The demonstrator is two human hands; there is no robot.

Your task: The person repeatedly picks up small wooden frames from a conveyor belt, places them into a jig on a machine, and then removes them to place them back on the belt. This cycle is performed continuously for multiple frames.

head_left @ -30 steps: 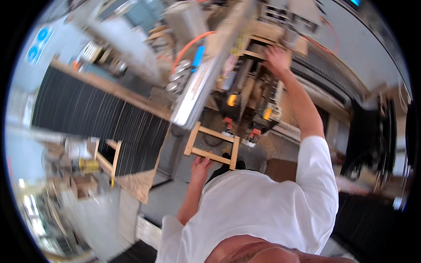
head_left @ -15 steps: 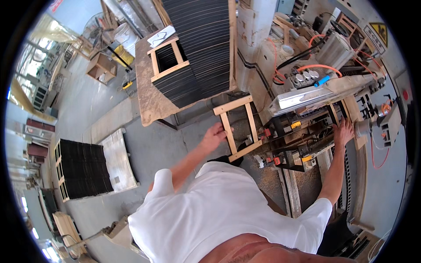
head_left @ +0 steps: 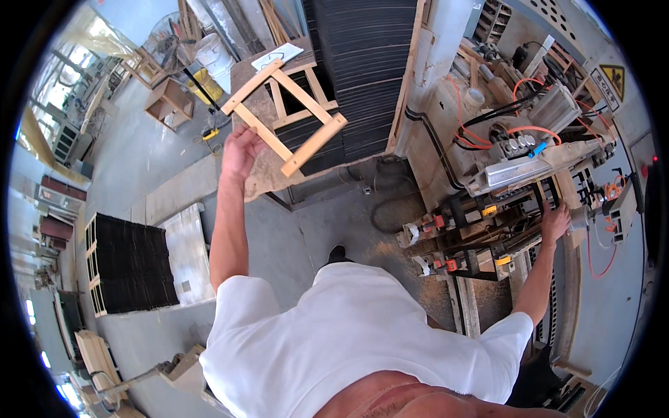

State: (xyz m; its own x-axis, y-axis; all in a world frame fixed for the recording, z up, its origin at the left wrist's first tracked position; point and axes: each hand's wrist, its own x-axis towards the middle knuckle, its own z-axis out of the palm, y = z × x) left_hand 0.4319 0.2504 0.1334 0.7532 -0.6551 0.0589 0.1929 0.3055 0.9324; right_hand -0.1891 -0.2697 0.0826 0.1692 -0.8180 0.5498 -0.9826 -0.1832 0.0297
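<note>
head-worn fisheye view, steeply downward

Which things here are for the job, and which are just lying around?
Seem part of the job:
- wooden frame, held in the left grip
- machine, with the right grip at it
- probably the black stack on the table

Probably just lying about:
- white bucket
- open wooden box
- fan
</note>
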